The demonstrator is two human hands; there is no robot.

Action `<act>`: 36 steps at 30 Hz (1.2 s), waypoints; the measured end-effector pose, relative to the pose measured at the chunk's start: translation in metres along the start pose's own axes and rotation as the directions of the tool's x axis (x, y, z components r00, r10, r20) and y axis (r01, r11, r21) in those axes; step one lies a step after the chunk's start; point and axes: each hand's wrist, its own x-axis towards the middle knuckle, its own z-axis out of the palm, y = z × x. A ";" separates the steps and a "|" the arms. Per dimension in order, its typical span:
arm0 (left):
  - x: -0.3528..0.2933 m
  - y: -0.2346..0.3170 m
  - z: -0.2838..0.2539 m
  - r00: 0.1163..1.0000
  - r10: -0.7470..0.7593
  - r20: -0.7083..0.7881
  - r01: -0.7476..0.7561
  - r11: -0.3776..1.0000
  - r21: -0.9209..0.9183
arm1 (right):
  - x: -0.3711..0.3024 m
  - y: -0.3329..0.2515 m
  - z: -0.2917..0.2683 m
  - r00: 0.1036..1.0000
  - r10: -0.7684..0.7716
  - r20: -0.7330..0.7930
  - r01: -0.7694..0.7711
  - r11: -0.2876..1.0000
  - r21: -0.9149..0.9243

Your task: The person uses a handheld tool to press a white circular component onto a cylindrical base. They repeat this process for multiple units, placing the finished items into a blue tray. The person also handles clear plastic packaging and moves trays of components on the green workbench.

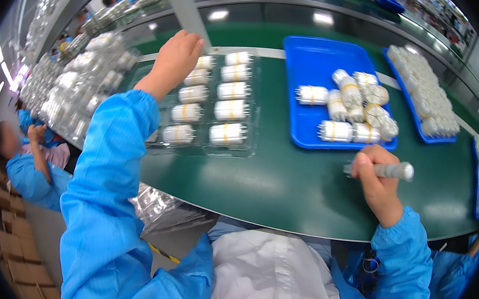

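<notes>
My left hand (177, 57) is over the far left part of a clear plastic tray (256, 139). Its fingers are curled together, and whatever they hold is hidden. White cylindrical parts (232, 109) with yellow bands and pronged ends lie in two columns in this tray. My right hand (378, 180) is closed round a slim grey-white rod (395, 170), held above the table just in front of a blue tray (300, 127). Several similar white cylinders (337, 131) lie in a loose heap in the blue tray.
The green table (237, 192) curves along my front. Clear packs of parts (87, 71) are piled at the left. More blue trays (438, 139) full of white parts stand at the right. A metal post (186, 12) rises behind the clear tray. A co-worker (30, 162) sits at the left.
</notes>
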 end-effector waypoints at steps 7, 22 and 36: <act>-0.027 0.191 0.022 0.887 0.436 -0.155 -0.459 0.783 -0.421 | 0.003 0.004 0.005 0.999 0.041 -0.014 -0.039 0.994 0.099; -0.065 0.207 -0.007 0.985 0.172 -0.015 -0.129 0.673 -0.728 | 0.016 -0.010 -0.002 0.985 0.143 -0.094 -0.103 0.934 0.342; -0.103 0.219 0.026 0.825 0.472 -0.311 -0.564 0.645 -0.517 | 0.018 0.016 0.035 0.986 -0.167 -0.028 0.166 0.986 -0.032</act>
